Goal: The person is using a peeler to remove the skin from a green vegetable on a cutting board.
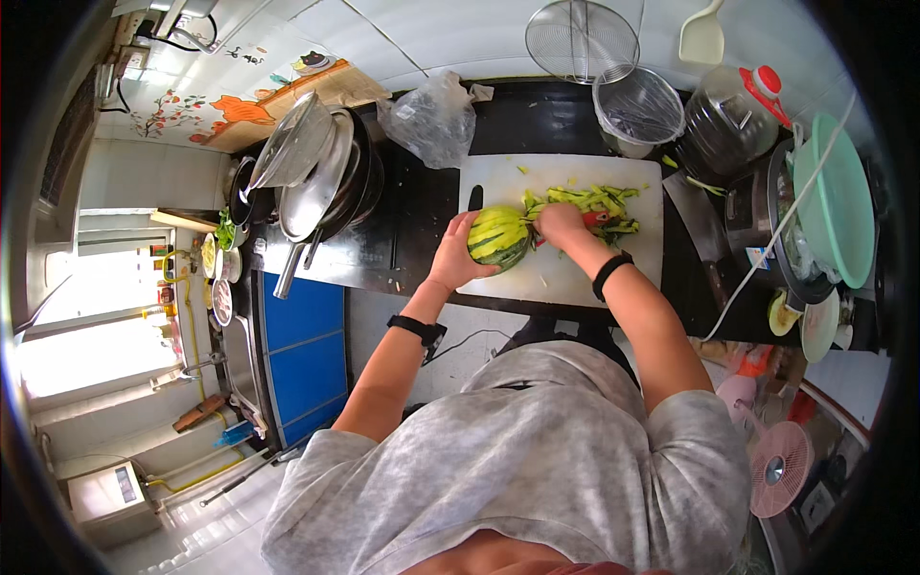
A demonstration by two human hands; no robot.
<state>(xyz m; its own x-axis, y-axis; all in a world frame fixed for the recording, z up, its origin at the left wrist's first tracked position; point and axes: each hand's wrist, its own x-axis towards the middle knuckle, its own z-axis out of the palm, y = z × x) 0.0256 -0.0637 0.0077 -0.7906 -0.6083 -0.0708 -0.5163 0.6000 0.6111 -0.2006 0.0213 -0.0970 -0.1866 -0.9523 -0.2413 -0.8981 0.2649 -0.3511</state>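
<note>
A round green-and-yellow striped squash (497, 236), partly peeled, rests on the white cutting board (496, 172). My left hand (454, 253) grips it from the left side, thumb along its near edge. At its right end, my right hand (560, 224) is closed around a red-handled tool (595, 218), seemingly a peeler. My fingers hide most of this tool, including its working end. Strips of green-yellow peel (596, 195) lie in a pile beyond and to the right of my right hand.
Right of the board lies a cleaver (697, 215). Beyond stand a lidded clear container (638, 115) and a big plastic jug (729, 118). A white cable (783, 219) crosses the right side, before a green basin (834, 201). Stacked pans (316, 180) and a plastic bag (431, 118) are at left.
</note>
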